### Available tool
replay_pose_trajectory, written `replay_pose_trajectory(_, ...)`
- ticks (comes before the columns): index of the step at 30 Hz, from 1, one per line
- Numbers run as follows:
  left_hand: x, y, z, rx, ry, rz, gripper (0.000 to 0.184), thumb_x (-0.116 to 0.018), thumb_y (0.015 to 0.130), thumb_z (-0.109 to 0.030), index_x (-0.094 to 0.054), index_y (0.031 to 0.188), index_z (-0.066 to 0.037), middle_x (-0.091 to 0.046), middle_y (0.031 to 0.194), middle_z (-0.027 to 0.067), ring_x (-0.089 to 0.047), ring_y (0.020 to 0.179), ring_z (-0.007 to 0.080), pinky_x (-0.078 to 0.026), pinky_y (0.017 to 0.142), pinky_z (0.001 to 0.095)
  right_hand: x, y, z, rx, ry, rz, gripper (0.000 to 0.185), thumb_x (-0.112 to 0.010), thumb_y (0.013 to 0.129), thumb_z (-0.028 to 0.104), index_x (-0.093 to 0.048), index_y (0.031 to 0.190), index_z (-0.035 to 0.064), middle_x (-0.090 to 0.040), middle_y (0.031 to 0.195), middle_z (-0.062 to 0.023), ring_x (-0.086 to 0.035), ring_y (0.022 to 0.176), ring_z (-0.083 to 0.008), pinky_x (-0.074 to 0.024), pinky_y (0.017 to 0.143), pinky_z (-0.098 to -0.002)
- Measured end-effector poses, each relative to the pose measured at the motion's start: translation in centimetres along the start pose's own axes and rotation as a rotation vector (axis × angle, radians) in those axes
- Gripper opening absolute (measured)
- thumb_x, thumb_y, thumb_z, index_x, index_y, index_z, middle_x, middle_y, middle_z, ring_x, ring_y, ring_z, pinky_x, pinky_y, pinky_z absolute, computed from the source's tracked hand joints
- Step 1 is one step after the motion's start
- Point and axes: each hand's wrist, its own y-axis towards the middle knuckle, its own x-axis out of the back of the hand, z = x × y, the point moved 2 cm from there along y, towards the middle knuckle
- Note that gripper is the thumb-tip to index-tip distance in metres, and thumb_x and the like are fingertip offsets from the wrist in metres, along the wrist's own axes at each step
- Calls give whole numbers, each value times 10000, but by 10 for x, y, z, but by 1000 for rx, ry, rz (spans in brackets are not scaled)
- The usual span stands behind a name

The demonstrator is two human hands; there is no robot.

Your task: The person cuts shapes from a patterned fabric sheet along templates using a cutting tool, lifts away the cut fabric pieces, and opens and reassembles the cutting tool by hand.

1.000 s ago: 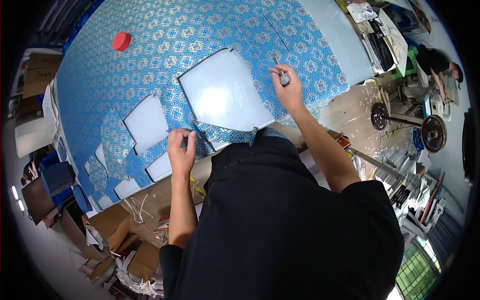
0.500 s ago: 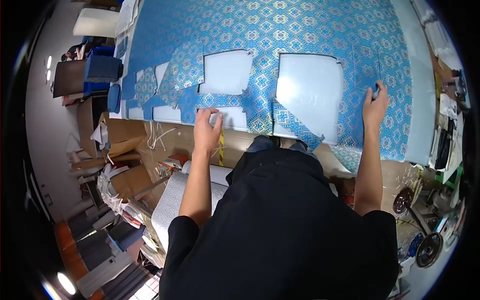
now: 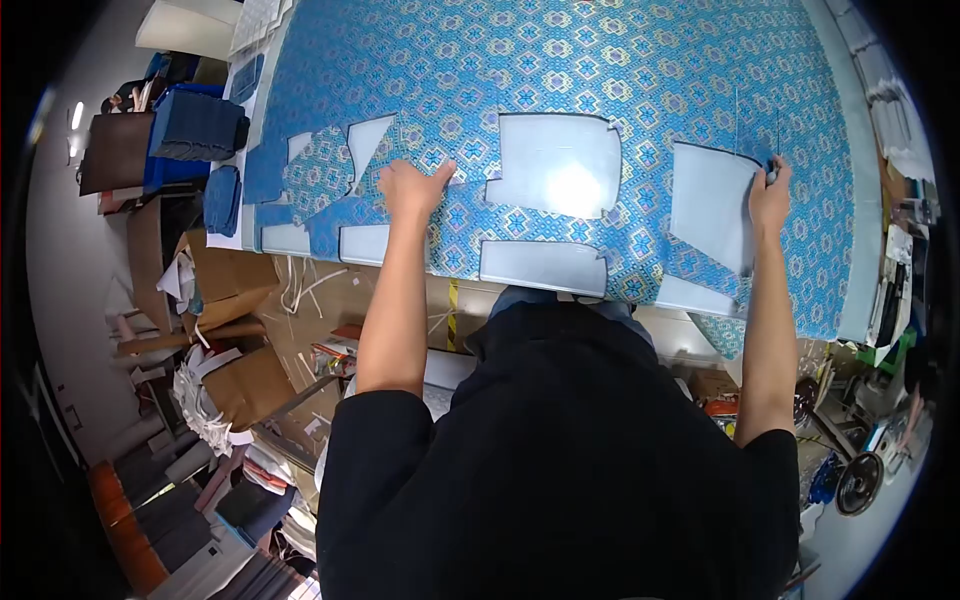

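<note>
My left hand (image 3: 415,188) rests on the blue patterned fabric (image 3: 560,75), left of the middle cut-out, with thumb and fingers apart. By the upper right corner of the right-hand cut-out (image 3: 708,200), my right hand (image 3: 770,200) has its fingers closed around something small and dark, too hidden to name. White table surface shows through several cut-outs, among them the middle cut-out (image 3: 558,165) and the low strip-shaped one (image 3: 543,267). A loose patterned piece (image 3: 320,175) lies left of my left hand. Thin straight lines run up the fabric above my right hand.
Folded dark blue cloth (image 3: 198,125) is stacked beyond the table's left end. Cardboard boxes (image 3: 228,280) and scraps lie on the floor at left. A yellow-black tape strip (image 3: 453,310) marks the floor. A wheel-like round part (image 3: 860,483) stands at lower right.
The view has shifted left, so the cut-outs appear farther right. My left hand has moved left across the fabric, away from the low cut-out. My right hand is now nearer the right-hand cut-out's edge.
</note>
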Motion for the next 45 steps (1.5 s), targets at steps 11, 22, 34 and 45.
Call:
replay_pose_trajectory(11,10,46,24,-199,-18,305,699,-904,773,-433,-631,1125,107,-716,1117,288,-706,1038,437,-571,863,486,-102,-68,175,104,155,96,411,-635,984,163,-563,1378,70,-609,1377,-250,-561,1304,-416,-432,1102,-458)
replay_pose_trajectory(22,13,92,123,-352,-37,60,523,-840,844,-228,-593,1231,24,-720,1087,248,-701,1028,422,-546,876,480,-113,-82,186,134,83,16,408,-575,995,159,-558,1395,77,-552,1462,-255,-431,1453,-409,-267,1244,-511)
replay_pose_trajectory(34,8,83,122,-232,-223,317,734,-943,744,-349,-611,1232,88,-699,1191,280,-689,1119,392,-534,937,450,-114,-84,178,222,121,-8,412,-573,1001,176,-566,1405,99,-557,1472,-236,-431,1460,-392,-272,1244,-512)
replay_pose_trajectory(45,104,164,234,-290,34,87,493,-812,854,-148,-650,1292,7,-720,1187,249,-683,1129,401,-529,947,441,-121,-82,190,148,79,36,415,-600,961,131,-583,1374,93,-662,1294,-220,-592,1213,-399,-435,1079,-481)
